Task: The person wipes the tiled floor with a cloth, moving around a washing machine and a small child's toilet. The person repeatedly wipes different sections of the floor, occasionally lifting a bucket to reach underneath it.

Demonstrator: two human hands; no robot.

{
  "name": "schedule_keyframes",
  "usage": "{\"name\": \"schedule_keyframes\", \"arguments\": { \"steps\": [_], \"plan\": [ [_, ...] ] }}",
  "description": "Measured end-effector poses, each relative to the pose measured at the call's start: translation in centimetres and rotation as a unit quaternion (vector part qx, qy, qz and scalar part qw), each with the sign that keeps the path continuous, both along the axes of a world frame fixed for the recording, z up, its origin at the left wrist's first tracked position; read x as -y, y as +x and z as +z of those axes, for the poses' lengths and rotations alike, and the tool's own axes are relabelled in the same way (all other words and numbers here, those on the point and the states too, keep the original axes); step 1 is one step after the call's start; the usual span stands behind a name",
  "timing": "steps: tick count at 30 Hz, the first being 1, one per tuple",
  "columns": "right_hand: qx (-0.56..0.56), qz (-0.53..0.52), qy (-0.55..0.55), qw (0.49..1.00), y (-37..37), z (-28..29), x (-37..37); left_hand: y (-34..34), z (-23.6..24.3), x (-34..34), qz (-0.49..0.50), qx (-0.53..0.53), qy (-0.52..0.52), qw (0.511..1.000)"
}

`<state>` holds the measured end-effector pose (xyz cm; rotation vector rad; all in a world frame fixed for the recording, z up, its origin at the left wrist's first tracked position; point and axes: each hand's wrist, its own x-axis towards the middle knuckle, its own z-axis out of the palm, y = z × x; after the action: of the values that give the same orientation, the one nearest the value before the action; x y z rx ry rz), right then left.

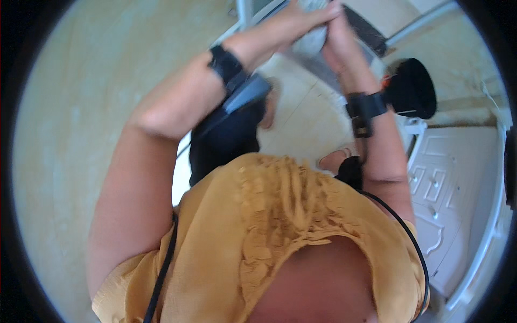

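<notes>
My left hand (301, 19) and my right hand (340, 48) meet at the top centre, fingertips together, closed around a pale grey-white item (313, 37), perhaps a crumpled cloth; the hands partly hide it. Both are over a narrow dark grey surface with white framing (366, 35). Dark devices are strapped to both wrists, with black cables beside my arms.
At right stands a white cabinet (458, 177) with panelled doors, knobs and a curved rail. Above it is a round black object (414, 86) with a small orange part. My sandalled feet are on pale tiled floor (299, 107).
</notes>
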<state>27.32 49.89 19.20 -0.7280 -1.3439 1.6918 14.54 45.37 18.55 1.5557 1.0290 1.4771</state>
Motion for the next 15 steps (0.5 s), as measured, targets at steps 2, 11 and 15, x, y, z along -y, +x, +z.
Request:
{"name": "schedule_keyframes", "arguments": {
  "steps": [2, 11, 15],
  "plan": [
    [-0.11, 0.128, 0.084, 0.982, -1.5, 1.5, -0.6, -2.5, 1.7, -2.7, -0.061, 0.113, -0.017, 0.992],
    [0.279, 0.053, -0.046, 0.958, 9.5, -9.9, -8.0, -25.1, -22.4, 8.6, 0.342, 0.1, -0.279, 0.891],
    [0.275, -0.061, -0.192, 0.94, 15.9, -15.1, -9.6, -22.8, -37.2, 25.0, 0.513, 0.024, -0.547, 0.661]
  ]
}}
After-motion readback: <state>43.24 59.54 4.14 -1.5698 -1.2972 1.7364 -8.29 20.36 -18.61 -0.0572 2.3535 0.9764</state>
